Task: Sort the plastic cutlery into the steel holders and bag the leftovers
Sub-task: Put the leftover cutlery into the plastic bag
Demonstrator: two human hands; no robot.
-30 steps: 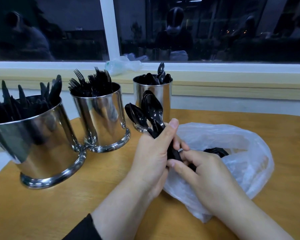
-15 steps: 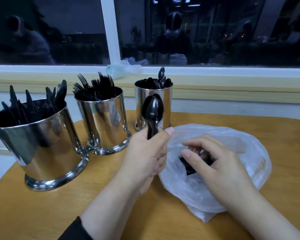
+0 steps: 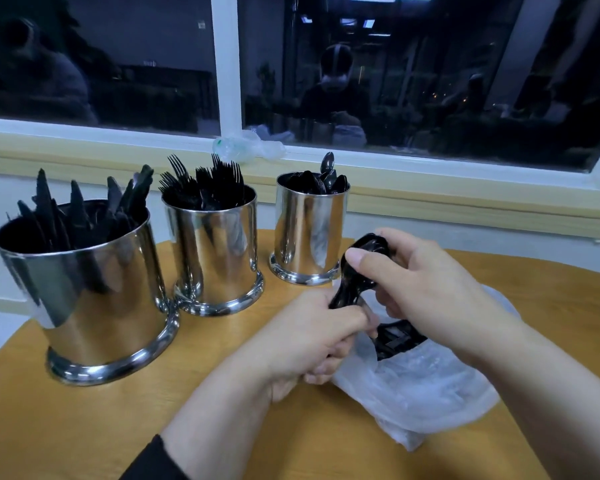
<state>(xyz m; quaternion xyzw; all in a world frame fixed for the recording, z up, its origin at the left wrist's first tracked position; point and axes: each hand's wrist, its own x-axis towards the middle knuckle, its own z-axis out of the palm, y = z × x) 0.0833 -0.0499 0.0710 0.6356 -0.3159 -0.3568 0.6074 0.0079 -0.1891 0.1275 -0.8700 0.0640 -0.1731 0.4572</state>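
Both hands are on one stack of glossy black plastic spoons (image 3: 359, 271) right now — the left hand (image 3: 312, 337) has its fingers wrapped round the handles, and the right hand (image 3: 426, 289) has thumb and fingers curled over the bowls, just above the crinkly clear plastic bag (image 3: 430, 393) on the round wooden table (image 3: 84, 427). The small shiny steel spoon holder (image 3: 309, 230) sits just behind, already pretty full. Biggest risk, I'd guess: the stack is slick and nested, so if the right hand tugs while the left grip is loose, spoons could fan out and scatter over the table. Half a second back the left hand held the spoons upright alone while the right was reaching into the bag — now it's come up to cap the bowls.
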